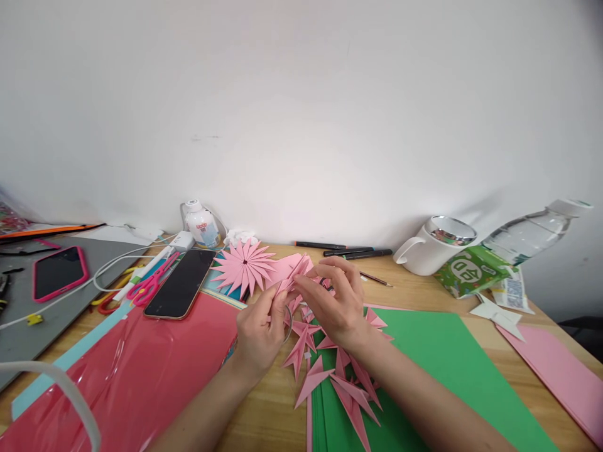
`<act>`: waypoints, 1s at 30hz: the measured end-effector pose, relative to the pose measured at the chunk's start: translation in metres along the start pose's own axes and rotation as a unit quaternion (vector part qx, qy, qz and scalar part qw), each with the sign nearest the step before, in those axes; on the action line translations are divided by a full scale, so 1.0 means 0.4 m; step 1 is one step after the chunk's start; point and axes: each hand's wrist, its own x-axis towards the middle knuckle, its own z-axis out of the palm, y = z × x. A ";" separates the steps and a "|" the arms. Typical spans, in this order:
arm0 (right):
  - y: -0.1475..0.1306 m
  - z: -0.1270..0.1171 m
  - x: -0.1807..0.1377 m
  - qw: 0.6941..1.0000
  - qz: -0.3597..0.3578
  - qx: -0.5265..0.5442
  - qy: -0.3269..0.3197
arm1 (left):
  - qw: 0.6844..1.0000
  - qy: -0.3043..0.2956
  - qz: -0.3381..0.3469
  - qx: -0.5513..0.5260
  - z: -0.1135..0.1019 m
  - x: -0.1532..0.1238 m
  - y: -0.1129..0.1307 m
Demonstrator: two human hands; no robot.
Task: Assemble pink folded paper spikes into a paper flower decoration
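My left hand [260, 326] and my right hand [332, 295] meet over the middle of the wooden table [414, 292]. Both pinch a folded pink paper piece [294, 271] held between their fingertips. Just behind it lies a finished pink paper flower [244, 267] with many pointed petals. Several folded pink petals [339, 370] are scattered under my wrists, partly on a stack of green paper sheets [438, 358].
A phone [180, 284] lies on a red plastic sleeve [127, 370]; pink scissors [151, 285] sit to its left. A pink-cased phone [59, 271] rests on a grey laptop. A glue bottle [201, 224], pens [351, 252], white mug [433, 245], green tissue pack [468, 270] and water bottle [532, 233] line the back. Pink sheets [560, 370] lie at right.
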 end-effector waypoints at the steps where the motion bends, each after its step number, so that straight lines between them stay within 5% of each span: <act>1: 0.000 -0.001 0.002 1.000 0.000 -0.003 -0.003 | 1.000 0.003 0.003 0.002 0.001 0.000 -0.001; 17: 0.014 0.007 -0.002 1.000 -0.025 0.006 0.011 | 0.995 0.057 0.074 0.019 0.013 0.001 -0.014; 30: 0.023 0.001 -0.002 0.998 -0.055 0.026 0.001 | 0.997 0.050 0.063 0.018 0.007 0.002 -0.009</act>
